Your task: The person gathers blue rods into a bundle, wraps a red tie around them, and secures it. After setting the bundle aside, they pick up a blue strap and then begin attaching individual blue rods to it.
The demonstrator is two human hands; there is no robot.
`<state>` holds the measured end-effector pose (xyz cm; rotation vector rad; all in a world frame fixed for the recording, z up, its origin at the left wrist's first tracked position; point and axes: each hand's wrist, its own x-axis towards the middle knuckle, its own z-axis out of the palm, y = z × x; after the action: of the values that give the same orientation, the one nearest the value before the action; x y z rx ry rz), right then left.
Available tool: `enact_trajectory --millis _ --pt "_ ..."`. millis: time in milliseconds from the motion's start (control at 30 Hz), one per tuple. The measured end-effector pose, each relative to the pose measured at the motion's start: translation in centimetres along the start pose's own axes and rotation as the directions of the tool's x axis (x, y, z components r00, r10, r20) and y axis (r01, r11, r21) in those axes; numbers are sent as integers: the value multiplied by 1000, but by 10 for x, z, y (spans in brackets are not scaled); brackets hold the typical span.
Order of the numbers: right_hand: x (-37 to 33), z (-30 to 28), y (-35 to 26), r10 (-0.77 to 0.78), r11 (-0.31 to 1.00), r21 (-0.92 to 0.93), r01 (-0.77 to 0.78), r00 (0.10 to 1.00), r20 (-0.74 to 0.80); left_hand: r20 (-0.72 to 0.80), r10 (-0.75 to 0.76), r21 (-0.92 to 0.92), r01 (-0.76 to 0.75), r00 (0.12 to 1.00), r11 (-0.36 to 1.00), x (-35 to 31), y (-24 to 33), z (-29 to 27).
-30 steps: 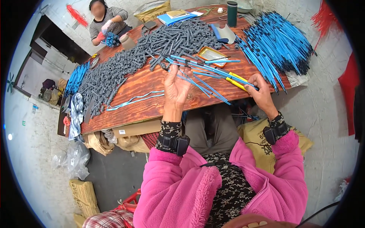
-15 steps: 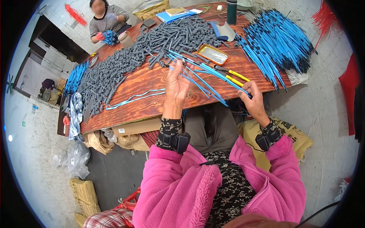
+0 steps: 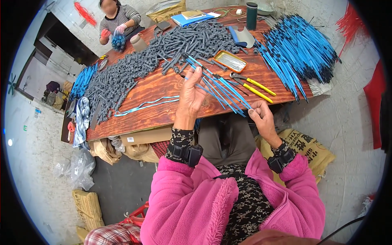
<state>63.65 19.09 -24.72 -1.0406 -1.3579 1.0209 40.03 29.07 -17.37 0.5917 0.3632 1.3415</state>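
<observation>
Several thin blue rods with dark tips slant across the front of the table between my hands. My left hand is closed round them near their upper ends, thumb up. Lower down, the fingertips of my right hand pinch the end of one or more of these blue rods at the table's front edge. Other rod ends fan out freely beside that pinch. Just beyond my right hand lie yellow-handled pliers, touched by neither hand. An orange-rimmed tin with thin pale pieces inside sits behind them.
A long heap of grey plastic parts covers the table's middle and left. Blue rods with black ends are piled at the right. A dark green bottle stands at the back. Across the table, a gloved person handles a blue bundle.
My right hand has moved left and slightly down, toward the rod ends, uncovering the pliers. My left hand stays nearly in place. The other person's hands have come closer together over the bundle.
</observation>
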Motion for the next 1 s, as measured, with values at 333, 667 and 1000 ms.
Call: enact_trajectory --millis 333,667,1000 --pt "-11 8 0 269 863 403 -304 953 143 -33 41 80 -38 999 996 1 -4 -16" --pt "-9 8 7 -13 989 143 26 996 -88 -47 -28 59 31 999 998 0 -6 -3" --pt "-18 16 -2 -104 988 -127 87 985 -138 -67 53 -128 -62 996 990 6 -12 -10"
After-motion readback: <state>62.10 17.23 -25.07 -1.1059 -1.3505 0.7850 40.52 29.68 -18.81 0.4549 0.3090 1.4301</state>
